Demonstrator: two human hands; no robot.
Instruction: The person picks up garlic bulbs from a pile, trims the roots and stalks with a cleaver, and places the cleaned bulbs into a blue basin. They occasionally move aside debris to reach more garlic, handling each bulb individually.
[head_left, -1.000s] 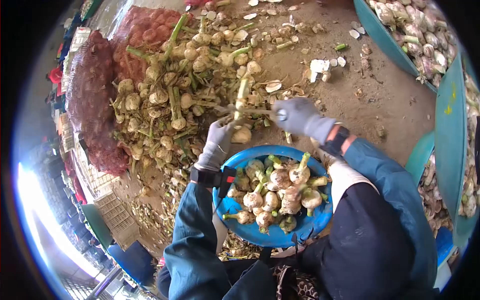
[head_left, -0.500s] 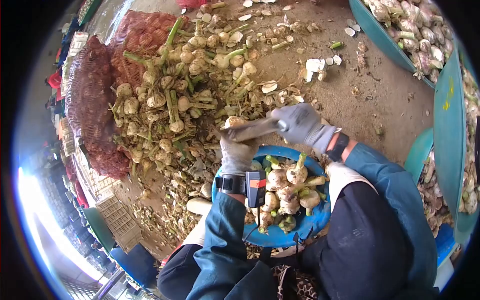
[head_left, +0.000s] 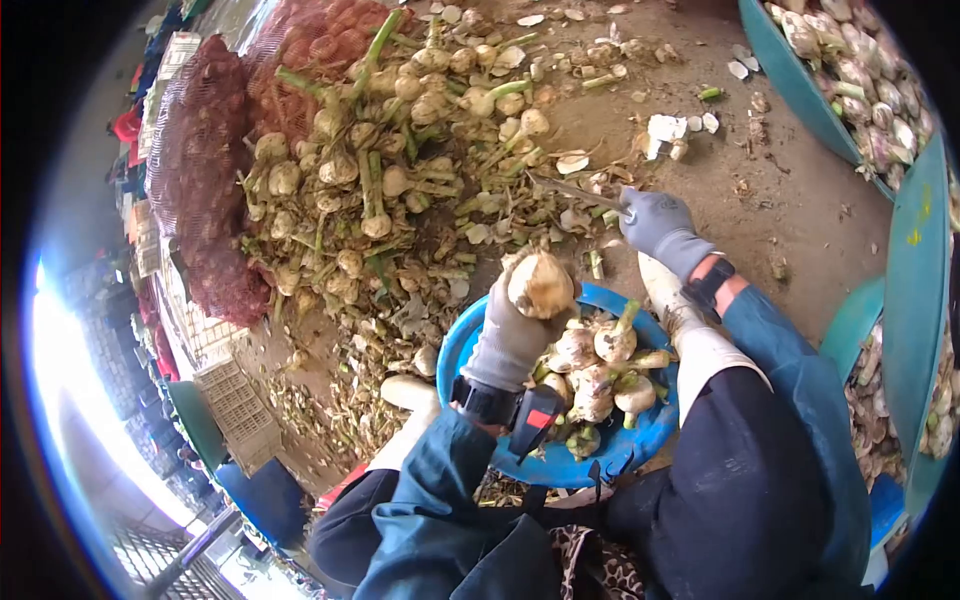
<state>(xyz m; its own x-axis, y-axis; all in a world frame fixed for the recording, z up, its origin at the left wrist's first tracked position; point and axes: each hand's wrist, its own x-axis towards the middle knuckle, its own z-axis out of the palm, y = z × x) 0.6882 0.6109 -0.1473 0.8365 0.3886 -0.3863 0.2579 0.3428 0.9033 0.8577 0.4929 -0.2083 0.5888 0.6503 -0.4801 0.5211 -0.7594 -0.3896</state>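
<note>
In a grey glove, my left hand is closed round a garlic bulb, its pale cut face turned up toward me. It hovers over the left rim of a blue basin. Several trimmed garlic bulbs with short green stems lie in that basin, between my legs. My gloved right hand grips a knife by its handle, the blade pointing left over the ground. The knife is apart from the bulb.
Ahead on the left lies a heap of untrimmed garlic, with red mesh sacks behind it. Green tubs full of garlic stand at the right. Peelings litter the ground. A cream crate sits at the left.
The knife has come away from the bulb, my right hand moving right and slightly up. My left hand has turned the bulb upward over the basin. The whole view has shifted slightly.
</note>
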